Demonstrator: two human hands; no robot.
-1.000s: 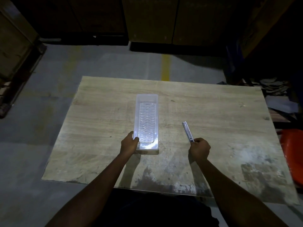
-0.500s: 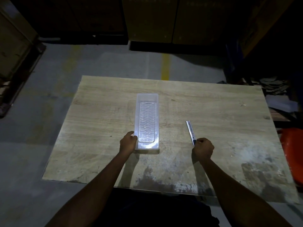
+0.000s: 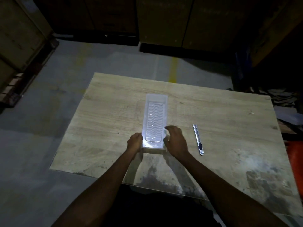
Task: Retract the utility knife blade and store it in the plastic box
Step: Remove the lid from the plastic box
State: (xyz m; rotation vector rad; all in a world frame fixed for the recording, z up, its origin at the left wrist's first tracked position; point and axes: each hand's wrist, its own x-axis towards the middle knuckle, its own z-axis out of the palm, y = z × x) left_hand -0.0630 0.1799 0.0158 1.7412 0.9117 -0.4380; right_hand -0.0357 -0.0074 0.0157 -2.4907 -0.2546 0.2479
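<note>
Lying alone on the wooden table, right of centre in the frame, the utility knife points its slim metal length up the picture with the dark slider toward its near end; no hand touches it, and whether the blade is out is too fine to tell in this dim light. Just left of it, both hands bracket the near end of the plastic box, a long translucent tray with a wavy-ribbed floor, open and with nothing in it. The left hand pinches the box's near left corner, fingers curled against the wall. The right hand sits at the right wall, fingers loosely spread and holding nothing, though whether it presses the plastic I cannot say. The step looks like squaring up the box. Best advice: keep the left hand anchoring it, keep it flat, then reach for the knife by its handle, thumb on the slider, blade end pointed away.
</note>
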